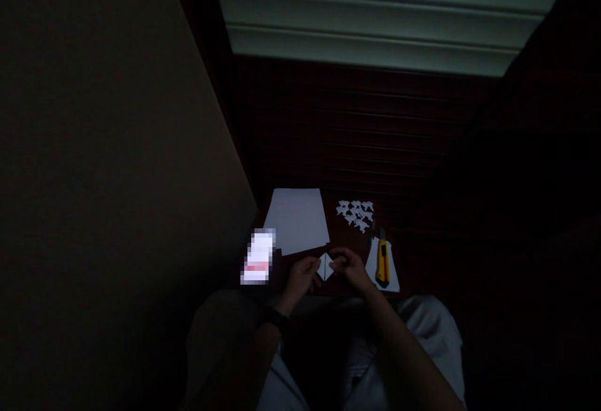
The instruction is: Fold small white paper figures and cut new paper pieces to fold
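Note:
A small folded piece of white paper [325,267] is held up between my two hands near the front edge of the dark table. A crease or gap runs down its middle. My left hand [304,275] pinches its left side, and a dark band circles that wrist. On the other side, my right hand [350,267] grips the right corner between thumb and fingers. Behind them lie large white paper sheets [298,220]. Several small folded paper figures [357,214] sit in a cluster at the back right.
To the right, a yellow utility knife [383,264] rests on smaller white sheets [395,276], with a thin dark object beside it. A lit, blurred-out screen [258,256] is at the left. A wall [141,148] rises on the left, and a slatted panel [352,129] stands behind the table.

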Demonstrator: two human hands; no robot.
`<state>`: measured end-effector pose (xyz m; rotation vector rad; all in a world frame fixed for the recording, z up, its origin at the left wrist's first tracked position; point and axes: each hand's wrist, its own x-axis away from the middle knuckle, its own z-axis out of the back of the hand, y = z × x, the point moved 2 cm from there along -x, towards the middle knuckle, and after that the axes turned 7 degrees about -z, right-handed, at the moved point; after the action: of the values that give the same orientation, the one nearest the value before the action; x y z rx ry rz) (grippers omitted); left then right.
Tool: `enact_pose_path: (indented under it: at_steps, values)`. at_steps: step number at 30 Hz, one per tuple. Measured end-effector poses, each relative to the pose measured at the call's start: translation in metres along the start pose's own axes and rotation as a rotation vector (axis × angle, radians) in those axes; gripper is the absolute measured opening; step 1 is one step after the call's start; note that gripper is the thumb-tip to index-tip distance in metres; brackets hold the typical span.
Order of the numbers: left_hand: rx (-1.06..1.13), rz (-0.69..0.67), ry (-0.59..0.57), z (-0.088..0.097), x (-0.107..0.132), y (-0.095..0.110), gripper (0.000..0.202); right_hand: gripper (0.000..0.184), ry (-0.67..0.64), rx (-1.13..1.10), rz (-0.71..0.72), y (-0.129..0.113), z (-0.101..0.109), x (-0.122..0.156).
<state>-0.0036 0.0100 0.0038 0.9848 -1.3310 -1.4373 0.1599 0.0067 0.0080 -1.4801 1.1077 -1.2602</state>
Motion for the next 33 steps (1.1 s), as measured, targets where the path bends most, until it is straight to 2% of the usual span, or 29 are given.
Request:
enact_pose_path:
  at_steps: [6, 11, 16, 21, 24, 29, 33]
  values:
    - [-0.026, -0.036, 0.014, 0.000, 0.000, -0.001, 0.044, 0.037, -0.050, -0.018, 0.004, 0.000, 0.001, 0.001]
    - [0.011, -0.010, 0.015, 0.000, 0.000, -0.003, 0.047, 0.038, -0.076, -0.042, -0.010, -0.002, 0.001, 0.003]
    - [0.021, -0.023, 0.015, 0.000, -0.001, -0.004, 0.046, 0.034, -0.065, -0.038, -0.061, -0.002, 0.002, 0.003]
    - [0.006, -0.028, 0.005, 0.000, -0.001, -0.005, 0.044, 0.035, -0.137, -0.061, -0.123, -0.003, 0.004, 0.003]
    - [-0.004, -0.021, 0.002, 0.000, 0.000, -0.002, 0.043, 0.031, -0.131, -0.030, -0.163, -0.004, 0.005, 0.002]
    - [0.027, -0.071, -0.049, -0.002, 0.005, 0.007, 0.041, 0.032, -0.089, -0.048, -0.143, -0.001, 0.006, 0.000]
    - [0.079, -0.082, -0.089, -0.002, 0.005, 0.010, 0.042, 0.037, -0.125, -0.065, -0.150, -0.003, 0.005, 0.001]
